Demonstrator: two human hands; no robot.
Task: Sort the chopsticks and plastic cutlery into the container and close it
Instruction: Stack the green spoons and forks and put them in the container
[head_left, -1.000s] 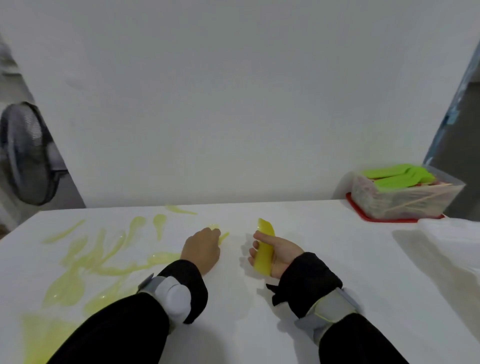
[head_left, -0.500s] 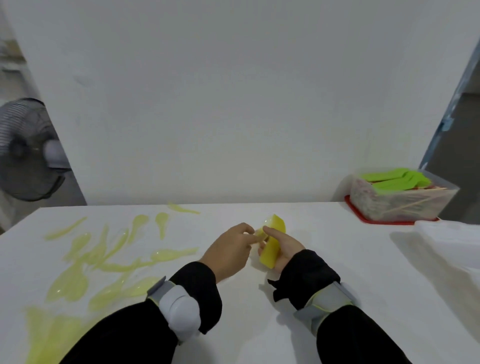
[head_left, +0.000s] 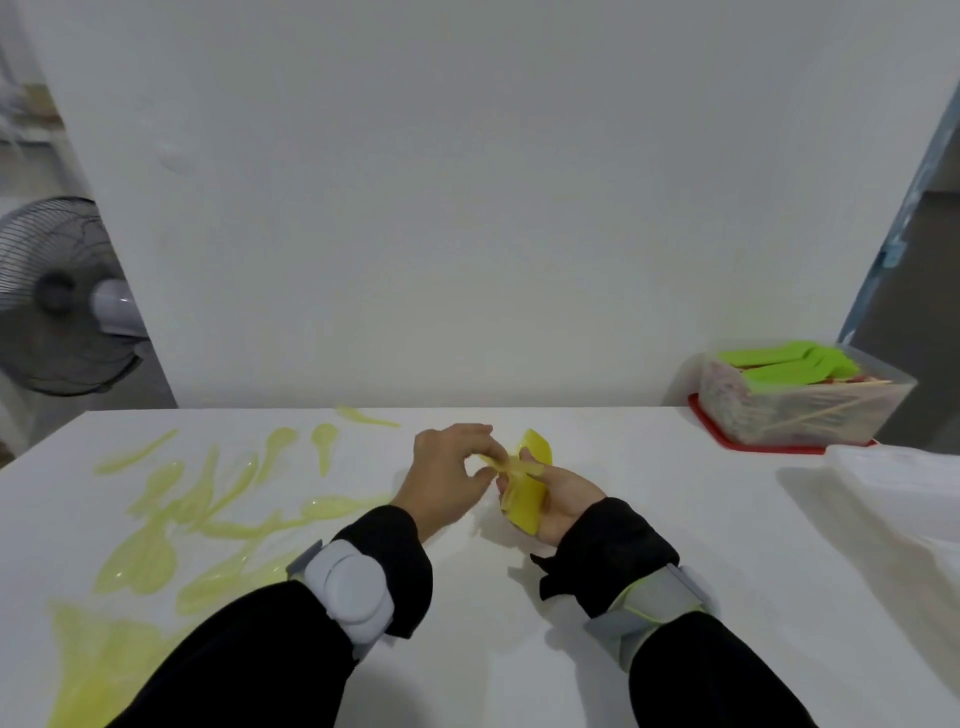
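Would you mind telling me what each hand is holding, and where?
The right hand grips a stack of yellow plastic spoons around its middle; the left hand pinches one translucent yellow spoon at its end.

You wear long black sleeves on both arms, the cuffs loose and bunched at the wrists. Your left hand (head_left: 449, 475) and right hand (head_left: 563, 499) are bare. A grey strap with a rounded white puck-shaped module (head_left: 347, 584) wraps your left forearm; a grey band with a yellow-green edge (head_left: 647, 605) wraps your right forearm.
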